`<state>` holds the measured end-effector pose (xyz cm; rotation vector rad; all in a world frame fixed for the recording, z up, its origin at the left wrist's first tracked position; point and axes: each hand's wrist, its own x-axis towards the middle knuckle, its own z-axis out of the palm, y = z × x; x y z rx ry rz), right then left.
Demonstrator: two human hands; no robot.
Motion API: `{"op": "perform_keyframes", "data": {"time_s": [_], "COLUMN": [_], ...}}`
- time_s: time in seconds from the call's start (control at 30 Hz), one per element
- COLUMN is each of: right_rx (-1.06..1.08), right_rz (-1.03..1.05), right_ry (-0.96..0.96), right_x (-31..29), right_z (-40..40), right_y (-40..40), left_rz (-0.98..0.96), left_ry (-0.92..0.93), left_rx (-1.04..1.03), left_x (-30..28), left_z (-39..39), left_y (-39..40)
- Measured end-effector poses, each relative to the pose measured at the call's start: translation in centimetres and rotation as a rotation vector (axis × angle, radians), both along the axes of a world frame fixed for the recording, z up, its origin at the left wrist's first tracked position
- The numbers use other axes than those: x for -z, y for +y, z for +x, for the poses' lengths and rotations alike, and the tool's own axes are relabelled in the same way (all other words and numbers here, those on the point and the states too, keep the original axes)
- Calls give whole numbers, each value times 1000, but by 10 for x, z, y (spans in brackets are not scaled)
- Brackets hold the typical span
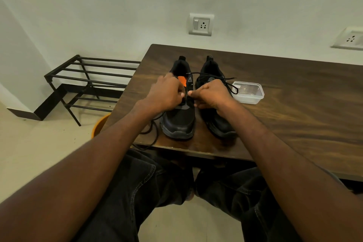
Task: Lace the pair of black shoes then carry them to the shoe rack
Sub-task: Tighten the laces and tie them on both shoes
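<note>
Two black mesh shoes sit side by side at the centre of the frame, toes toward the viewer, on a dark wood-grain bench [284,104]. On the left shoe [179,120] an orange insole and a small grey triangular logo show; no lettering is legible. The left hand [165,94] and right hand [212,94] meet over its tongue, fingers curled and pinching a thin black lace [149,129] that trails off the bench's near edge. The right shoe [218,122] has a loose lace looped across its top. Right of it stands a clear rectangular plastic container [248,92] with a lid. At left, a black metal-bar shoe rack [88,80] stands on the floor against a white wall.
</note>
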<state>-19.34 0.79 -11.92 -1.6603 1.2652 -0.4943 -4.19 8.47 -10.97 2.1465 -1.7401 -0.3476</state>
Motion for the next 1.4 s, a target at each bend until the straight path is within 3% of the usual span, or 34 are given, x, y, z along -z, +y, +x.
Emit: {"op": "perform_keyframes", "data": {"time_s": [0.07, 0.17, 0.3, 0.43, 0.5, 0.6, 0.67, 0.73, 0.83, 0.93, 1.0, 1.07, 1.13, 1.2, 1.27, 1.33, 1.4], "right_rx": [-54, -42, -15, 511, 614, 313, -2, -186, -82, 381, 566, 499, 240, -66, -222, -142, 114], "right_rz": [-61, -188, -196, -372, -582, -732, -632, -445, -414, -529, -668, -773, -788, -617, -425, -421, -546], "right_ry": [73, 124, 177, 17, 99, 248, 339, 402, 360, 129, 125, 212, 288, 385, 444, 401, 340], "right_x": [1, 7, -1, -35, -43, -32, -16, -5, -9, -32, -44, -43, -33, -20, -10, -10, -18], "right_z": [0, 5, 2, -29, -43, -32, -11, 4, 1, -24, -40, -42, -28, -8, 4, 1, -13], "right_y": [3, 7, 1, -15, -14, 4, 15, 21, 14, -1, -6, -3, 9, 21, 25, 20, 9], "left_rz": [-35, 0, 52, 42, 50, 50, 57, 71, 89, 95, 97, 102, 103, 103, 97, 89, 83], "left_ry": [-190, -166, -105, -72, -60, -46, -44, -32, 11, 44, 51, 56, 78, 89, 88, 103, 122], "left_rx": [-11, -14, 68, 101, 112, 127, 131, 127, 140, 139, 143, 157, 171, 185, 195, 199, 196], "left_x": [-5, -13, -14, -16, -17, -19, -19, -17, -11, -7, -7, -8, -8, -7, -6, -5, -5], "left_z": [3, 8, 14, 16, 17, 17, 17, 17, 20, 24, 26, 27, 29, 32, 33, 33, 35], "left_y": [2, 6, 11, 10, 10, 9, 9, 8, 6, 4, 3, 2, 1, 2, 4, 4, 5]}}
